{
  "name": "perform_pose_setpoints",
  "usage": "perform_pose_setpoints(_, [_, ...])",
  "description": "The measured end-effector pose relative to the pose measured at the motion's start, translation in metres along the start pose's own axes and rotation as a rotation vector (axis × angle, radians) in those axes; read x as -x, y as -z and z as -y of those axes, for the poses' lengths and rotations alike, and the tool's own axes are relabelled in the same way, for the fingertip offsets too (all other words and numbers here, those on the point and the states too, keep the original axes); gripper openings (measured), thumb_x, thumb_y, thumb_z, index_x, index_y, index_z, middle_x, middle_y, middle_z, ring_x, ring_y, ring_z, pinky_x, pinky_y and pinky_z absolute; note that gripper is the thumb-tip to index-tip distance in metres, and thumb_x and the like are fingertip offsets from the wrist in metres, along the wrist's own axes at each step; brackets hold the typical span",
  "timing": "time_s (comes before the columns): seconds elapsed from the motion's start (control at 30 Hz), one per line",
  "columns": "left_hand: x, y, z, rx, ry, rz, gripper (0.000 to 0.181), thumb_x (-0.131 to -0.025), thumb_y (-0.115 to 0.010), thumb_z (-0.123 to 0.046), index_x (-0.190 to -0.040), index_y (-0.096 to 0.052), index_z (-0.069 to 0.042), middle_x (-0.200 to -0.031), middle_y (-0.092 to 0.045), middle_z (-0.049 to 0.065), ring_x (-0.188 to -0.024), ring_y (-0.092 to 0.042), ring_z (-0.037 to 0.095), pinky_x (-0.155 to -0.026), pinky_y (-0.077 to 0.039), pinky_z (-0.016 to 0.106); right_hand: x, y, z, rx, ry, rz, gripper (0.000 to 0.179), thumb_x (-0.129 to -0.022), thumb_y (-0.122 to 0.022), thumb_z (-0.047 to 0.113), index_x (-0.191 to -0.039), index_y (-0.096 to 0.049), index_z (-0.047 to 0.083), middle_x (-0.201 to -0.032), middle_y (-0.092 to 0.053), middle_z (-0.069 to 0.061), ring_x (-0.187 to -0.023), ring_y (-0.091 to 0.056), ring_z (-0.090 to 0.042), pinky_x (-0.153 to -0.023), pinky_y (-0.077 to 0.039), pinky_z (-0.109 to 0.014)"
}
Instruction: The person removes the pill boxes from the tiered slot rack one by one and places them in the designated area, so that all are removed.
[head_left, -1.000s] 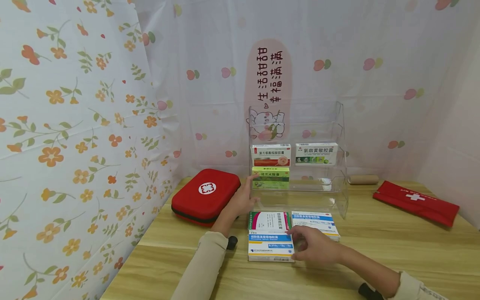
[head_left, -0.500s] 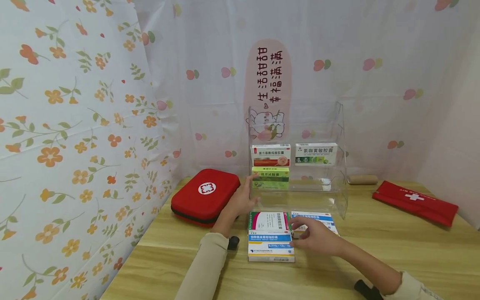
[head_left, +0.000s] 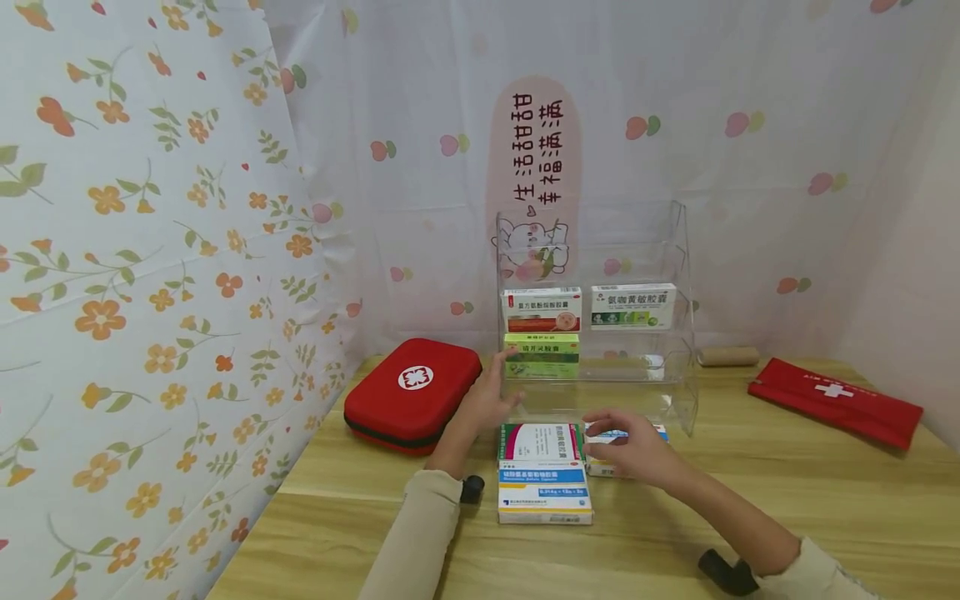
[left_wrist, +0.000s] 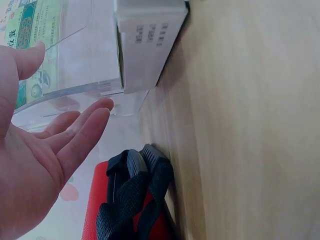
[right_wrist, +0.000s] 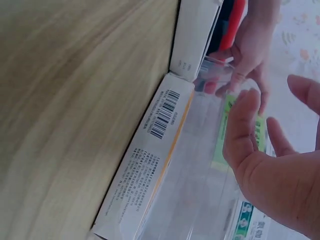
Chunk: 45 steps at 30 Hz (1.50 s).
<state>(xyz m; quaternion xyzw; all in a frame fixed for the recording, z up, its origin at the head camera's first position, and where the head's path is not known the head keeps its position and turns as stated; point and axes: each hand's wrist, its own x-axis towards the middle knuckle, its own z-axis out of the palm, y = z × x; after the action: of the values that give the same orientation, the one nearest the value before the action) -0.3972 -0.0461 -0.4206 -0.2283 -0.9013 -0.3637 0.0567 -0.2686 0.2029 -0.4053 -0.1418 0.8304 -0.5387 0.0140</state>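
Note:
My left hand (head_left: 487,406) is at the left end of a clear tiered display rack (head_left: 633,371), fingers extended beside a green medicine box (head_left: 551,364). In the left wrist view its palm holds nothing. My right hand (head_left: 636,446) hovers over a blue-and-white medicine box (head_left: 602,469) lying before the rack, partly covering it. In the right wrist view, that hand's fingers are loosely bent and spread above the box's barcode side (right_wrist: 150,150), with nothing between them. A white-and-maroon medicine box (head_left: 538,442) and another blue-and-white box (head_left: 543,493) lie to the left.
Two more medicine boxes, one red-and-white (head_left: 543,310) and one white-and-green (head_left: 633,307), stand on a higher tier. A red first-aid case (head_left: 412,392) lies left of the rack. To the right are a red pouch (head_left: 836,400) and a brown cylinder (head_left: 727,357).
My right hand has left the front blue-and-white box and moved away from me, over the right-hand one. My left hand has stayed by the rack.

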Motion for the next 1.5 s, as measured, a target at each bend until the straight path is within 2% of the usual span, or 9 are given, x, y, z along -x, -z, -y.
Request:
perform_pose_setpoints(0.2, [0.001, -0.001, -0.004, -0.018, 0.002, -0.010, 0.082, -0.095, -0.068, -0.022, -0.153, -0.013, -0.040, -0.146, -0.042, 0.023, -0.119, -0.055, 0.041, -0.090, -0.050, 0.057, -0.006, 0.002, 0.006, 0.001, -0.059, -0.113, 0.049, -0.092, -0.072, 0.018, -0.133, -0.053, -0.002, -0.121, -0.063, -0.023, -0.090, -0.069, -0.030, -0.059, -0.057, -0.036])
perform_pose_setpoints(0.37, [0.002, -0.002, -0.005, -0.049, 0.010, -0.026, 0.084, -0.094, -0.069, -0.023, -0.153, -0.012, -0.042, -0.143, -0.045, 0.024, -0.119, -0.055, 0.042, -0.091, -0.049, 0.059, -0.014, 0.005, 0.009, 0.030, -0.122, -0.178, 0.045, -0.095, -0.068, 0.019, -0.133, -0.053, 0.000, -0.125, -0.062, -0.025, -0.095, -0.068, -0.032, -0.063, -0.058, -0.037])
perform_pose_setpoints(0.6, [0.003, -0.003, -0.002, -0.079, 0.033, -0.032, 0.085, -0.093, -0.070, -0.026, -0.152, -0.011, -0.043, -0.142, -0.047, 0.021, -0.120, -0.055, 0.039, -0.093, -0.048, 0.058, -0.027, 0.004, 0.013, 0.002, -0.127, -0.240, 0.051, -0.095, -0.066, 0.020, -0.137, -0.050, -0.002, -0.133, -0.055, -0.029, -0.110, -0.062, -0.039, -0.069, -0.059, -0.036])
perform_pose_setpoints(0.77, [0.003, -0.005, 0.000, -0.059, 0.041, -0.043, 0.087, -0.093, -0.071, -0.026, -0.152, -0.010, -0.044, -0.147, -0.044, 0.017, -0.124, -0.054, 0.036, -0.095, -0.048, 0.058, -0.035, 0.000, 0.014, -0.030, -0.134, -0.266, 0.050, -0.095, -0.065, 0.018, -0.139, -0.049, 0.000, -0.135, -0.053, -0.029, -0.113, -0.061, -0.041, -0.073, -0.059, -0.039])
perform_pose_setpoints(1.03, [0.003, -0.003, 0.000, -0.053, 0.023, -0.055, 0.088, -0.092, -0.071, -0.026, -0.152, -0.008, -0.040, -0.149, -0.042, 0.016, -0.114, -0.058, 0.034, -0.089, -0.052, 0.054, -0.047, -0.001, 0.017, -0.008, -0.077, -0.309, 0.051, -0.095, -0.065, 0.017, -0.140, -0.049, 0.000, -0.132, -0.056, -0.028, -0.111, -0.062, -0.042, -0.073, -0.059, -0.038])
perform_pose_setpoints(1.17, [0.004, -0.001, 0.000, -0.045, 0.021, -0.061, 0.086, -0.092, -0.072, -0.024, -0.152, -0.011, -0.039, -0.148, -0.043, 0.016, -0.109, -0.058, 0.033, -0.086, -0.053, 0.052, -0.054, -0.002, 0.016, 0.004, -0.034, -0.325, 0.050, -0.095, -0.065, 0.015, -0.140, -0.049, 0.000, -0.132, -0.056, -0.027, -0.115, -0.060, -0.043, -0.078, -0.059, -0.040])
perform_pose_setpoints(1.33, [0.005, -0.001, 0.001, -0.018, 0.034, -0.059, 0.086, -0.092, -0.072, -0.024, -0.151, -0.012, -0.040, -0.148, -0.043, 0.014, -0.110, -0.057, 0.031, -0.087, -0.052, 0.051, -0.065, -0.004, 0.013, 0.033, 0.111, -0.369, 0.043, -0.094, -0.066, 0.008, -0.135, -0.055, -0.001, -0.132, -0.057, -0.023, -0.117, -0.059, -0.041, -0.086, -0.056, -0.041])
perform_pose_setpoints(1.43, [0.004, -0.003, 0.002, -0.007, 0.032, -0.056, 0.086, -0.092, -0.072, -0.024, -0.151, -0.012, -0.041, -0.149, -0.042, 0.013, -0.109, -0.058, 0.030, -0.086, -0.053, 0.050, -0.071, -0.005, 0.013, 0.080, 0.210, -0.405, 0.038, -0.091, -0.068, 0.004, -0.128, -0.060, -0.003, -0.131, -0.056, -0.022, -0.117, -0.057, -0.042, -0.090, -0.054, -0.046])
perform_pose_setpoints(1.5, [0.004, -0.003, 0.001, -0.002, 0.028, -0.057, 0.086, -0.092, -0.072, -0.024, -0.151, -0.012, -0.041, -0.149, -0.041, 0.013, -0.107, -0.058, 0.031, -0.084, -0.053, 0.049, -0.075, -0.005, 0.012, 0.117, 0.240, -0.429, 0.036, -0.089, -0.069, 0.002, -0.124, -0.063, -0.003, -0.130, -0.056, -0.022, -0.118, -0.055, -0.044, -0.089, -0.053, -0.051])
